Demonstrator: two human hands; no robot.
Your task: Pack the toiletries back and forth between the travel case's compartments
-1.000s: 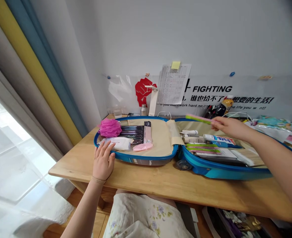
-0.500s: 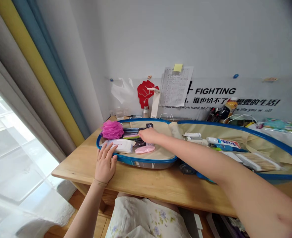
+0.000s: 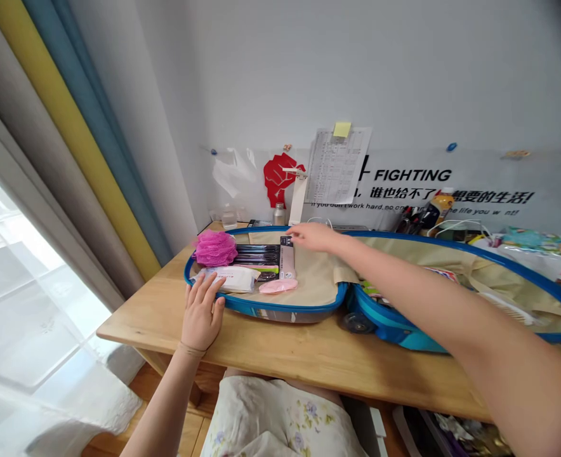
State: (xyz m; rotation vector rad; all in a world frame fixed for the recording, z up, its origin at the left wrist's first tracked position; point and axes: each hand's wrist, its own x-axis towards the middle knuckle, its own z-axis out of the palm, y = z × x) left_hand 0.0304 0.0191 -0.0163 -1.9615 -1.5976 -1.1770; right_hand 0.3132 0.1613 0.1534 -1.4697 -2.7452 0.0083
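Note:
An open suitcase with a blue rim (image 3: 280, 312) lies on the table, its left half in front of me. My left hand (image 3: 203, 311) rests on that rim with fingers spread, the tips touching a white soft packet (image 3: 233, 279). Above the far part of the left half hovers my right hand (image 3: 315, 237), fingers stretched out and holding nothing visible. Just below its fingertips is a flat pack of dark slim sticks (image 3: 259, 256) with a pale end panel. A pink puffy bath sponge (image 3: 215, 247) and a pink oval item (image 3: 278, 286) lie around the pack.
The suitcase's right half (image 3: 414, 333) stands open too, its contents partly hidden by my right forearm. Behind are a white lamp stand (image 3: 297, 200), a small bottle (image 3: 279, 214), a glass (image 3: 229, 219) and an orange-topped bottle (image 3: 442, 202). Curtains (image 3: 71, 158) hang at left.
My right hand has let go of the flat pack and moved up and right, uncovering the pack's pale end. My left hand has stayed in place.

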